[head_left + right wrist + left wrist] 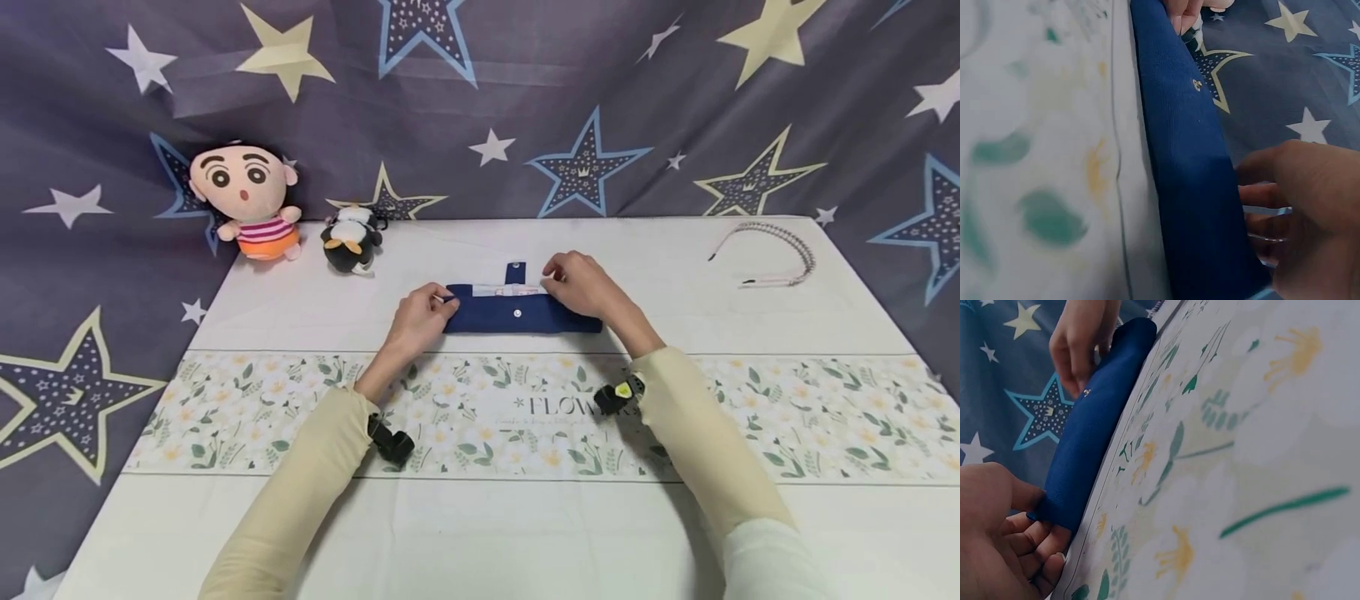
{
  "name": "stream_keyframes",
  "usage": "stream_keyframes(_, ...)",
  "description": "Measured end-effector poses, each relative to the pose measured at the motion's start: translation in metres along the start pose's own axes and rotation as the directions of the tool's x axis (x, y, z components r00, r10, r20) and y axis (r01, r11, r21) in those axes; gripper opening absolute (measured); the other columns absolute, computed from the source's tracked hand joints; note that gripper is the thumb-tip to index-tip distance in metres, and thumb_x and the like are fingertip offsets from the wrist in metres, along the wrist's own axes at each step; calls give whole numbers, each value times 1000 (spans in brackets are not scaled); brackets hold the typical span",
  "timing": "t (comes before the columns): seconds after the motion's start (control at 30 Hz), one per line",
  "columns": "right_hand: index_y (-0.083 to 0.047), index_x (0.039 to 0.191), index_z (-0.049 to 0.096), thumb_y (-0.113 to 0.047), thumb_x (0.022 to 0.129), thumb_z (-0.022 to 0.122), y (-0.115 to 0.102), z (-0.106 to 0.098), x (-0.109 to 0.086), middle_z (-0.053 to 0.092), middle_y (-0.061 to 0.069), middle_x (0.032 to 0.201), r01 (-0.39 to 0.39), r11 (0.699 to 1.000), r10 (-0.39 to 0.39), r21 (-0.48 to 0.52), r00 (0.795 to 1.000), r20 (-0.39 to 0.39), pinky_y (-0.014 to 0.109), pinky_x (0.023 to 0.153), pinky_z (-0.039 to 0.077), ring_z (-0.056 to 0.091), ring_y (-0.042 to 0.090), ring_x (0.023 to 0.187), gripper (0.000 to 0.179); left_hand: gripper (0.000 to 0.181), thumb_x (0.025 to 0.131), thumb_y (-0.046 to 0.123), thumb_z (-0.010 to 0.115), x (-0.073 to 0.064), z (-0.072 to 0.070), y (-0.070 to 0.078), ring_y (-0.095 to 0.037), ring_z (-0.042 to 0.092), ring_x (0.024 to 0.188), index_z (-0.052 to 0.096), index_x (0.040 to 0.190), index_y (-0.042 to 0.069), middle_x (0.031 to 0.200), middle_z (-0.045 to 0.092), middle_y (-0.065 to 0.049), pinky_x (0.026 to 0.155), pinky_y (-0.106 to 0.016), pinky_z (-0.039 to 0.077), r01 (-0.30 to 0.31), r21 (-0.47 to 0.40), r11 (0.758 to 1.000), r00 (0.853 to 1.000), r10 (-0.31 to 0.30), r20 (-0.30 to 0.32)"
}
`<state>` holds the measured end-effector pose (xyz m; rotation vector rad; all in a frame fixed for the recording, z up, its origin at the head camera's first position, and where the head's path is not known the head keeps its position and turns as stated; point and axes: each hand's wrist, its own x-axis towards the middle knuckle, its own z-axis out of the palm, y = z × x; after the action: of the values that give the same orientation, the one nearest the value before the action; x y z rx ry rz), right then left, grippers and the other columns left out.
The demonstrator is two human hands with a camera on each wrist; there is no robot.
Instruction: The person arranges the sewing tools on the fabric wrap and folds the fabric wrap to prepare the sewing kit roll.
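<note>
A long navy blue fabric pouch [487,315] lies across the table, with a metal snap [517,313] on its front. A short strap [515,272] with a matching snap sticks up behind it. Along the pouch's upper opening shows a whitish strip [506,290] with printed marks. My left hand [424,315] pinches the pouch's left end between thumb and fingers, as the left wrist view also shows. At the upper right edge, my right hand [581,283] curls its fingers onto the pouch's rim; in the right wrist view its fingertips [1260,169] meet that edge, partly hidden behind the fabric.
A plush doll [251,200] and a black-and-white plush penguin [351,240] sit at the back left. At the back right lies a braided headband [795,242]. A floral band [480,433] crosses the white tablecloth. A star-printed curtain [495,100] hangs behind the table.
</note>
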<state>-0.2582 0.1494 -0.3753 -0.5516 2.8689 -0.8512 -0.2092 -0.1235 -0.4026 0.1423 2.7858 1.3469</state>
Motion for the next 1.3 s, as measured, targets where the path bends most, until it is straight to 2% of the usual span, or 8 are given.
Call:
stream_keyframes(0.2, 10, 136, 61, -13, 106, 54, -3, 8, 27, 66, 26, 122, -15, 999, 12, 39, 997, 70, 48, 101, 45, 62, 36, 110, 38, 25, 106, 20, 60, 0, -2, 1, -20, 51, 63, 66, 121, 0, 75, 58, -5, 64, -35, 42, 2, 16, 1000, 1000, -2, 15)
stream_keyframes(0.43, 9, 135, 62, -14, 106, 54, -4, 16, 39, 65, 25, 127, -41, 993, 35, 112, 998, 52, 46, 105, 43, 59, 35, 116, 38, 25, 107, 20, 60, 1, -2, 1, -21, 53, 65, 66, 122, 1, 78, 60, -6, 66, -36, 43, 4, 28, 1000, 1000, -5, 22)
stream_keyframes(0.57, 4, 126, 67, -15, 106, 57, -4, 17, 37, 67, 21, 117, -54, 980, 56, 190, 998, -7, 44, 96, 45, 61, 32, 104, 29, 25, 106, 20, 60, 2, -2, 0, -20, 54, 65, 67, 122, 1, 77, 61, -6, 66, -36, 43, -11, 29, 1000, 1000, 10, 27)
stream_keyframes(0.7, 3, 112, 67, -14, 106, 59, -5, 17, 34, 68, 16, 101, -17, 960, 35, 281, 998, -59, 38, 83, 45, 58, 26, 87, 19, 24, 106, 19, 60, 2, -3, -3, -20, 50, 62, 67, 121, 1, 74, 58, -4, 64, -36, 41, -29, 19, 999, 999, 29, 34)
stream_keyframes(0.87, 2, 112, 68, -12, 108, 56, -7, 17, 30, 65, 12, 89, 34, 943, -15, 330, 998, -60, 33, 72, 45, 56, 22, 78, 20, 24, 106, 20, 60, 3, -4, -4, -20, 48, 62, 67, 121, 2, 73, 56, -4, 63, -36, 39, -34, 4, 999, 998, 34, 49)
stream_keyframes(1.07, 2, 112, 71, -12, 109, 54, -10, 16, 20, 65, 14, 94, 93, 938, -63, 335, 993, -100, 36, 75, 43, 54, 25, 81, 22, 24, 106, 21, 61, 3, -2, -5, -20, 48, 62, 68, 121, 3, 74, 58, -4, 64, -35, 39, -29, 17, 999, 999, 28, 46)
stream_keyframes(1.2, 1, 112, 71, -12, 108, 56, -12, 17, 11, 68, 15, 104, 137, 928, -101, 347, 987, -122, 39, 82, 47, 60, 26, 90, 20, 24, 106, 21, 61, 4, -3, -6, -20, 48, 62, 68, 120, 3, 74, 58, -4, 64, -35, 39, -32, 24, 999, 999, 31, 38)
stream_keyframes(1.3, -1, 113, 71, -13, 108, 56, -14, 18, 4, 69, 14, 108, 156, 920, -118, 360, 985, -126, 40, 82, 51, 65, 26, 93, 20, 25, 106, 21, 60, 4, -3, -7, -20, 49, 63, 68, 121, 2, 75, 58, -4, 64, -36, 40, -34, 27, 999, 999, 33, 35)
